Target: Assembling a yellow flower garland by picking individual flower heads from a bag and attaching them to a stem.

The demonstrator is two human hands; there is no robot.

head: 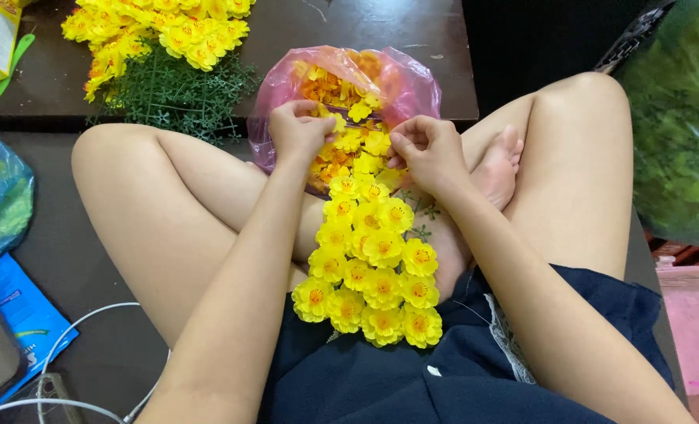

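The person wears dark navy shorts (pixel 412 377) with white lace trim (pixel 509 338); arms, legs and feet bare.

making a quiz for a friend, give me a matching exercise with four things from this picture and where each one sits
Things:
1. pink plastic bag
2. strand of yellow flowers
3. blue plastic bag
4. white cable

Places:
A. far left edge, beside the knee
B. lying along the lap
C. on the floor, lower left
D. ahead of both hands, holding loose flower heads

Pairs: 1-D, 2-B, 3-A, 4-C

The left hand and right hand work at the strand's top end.
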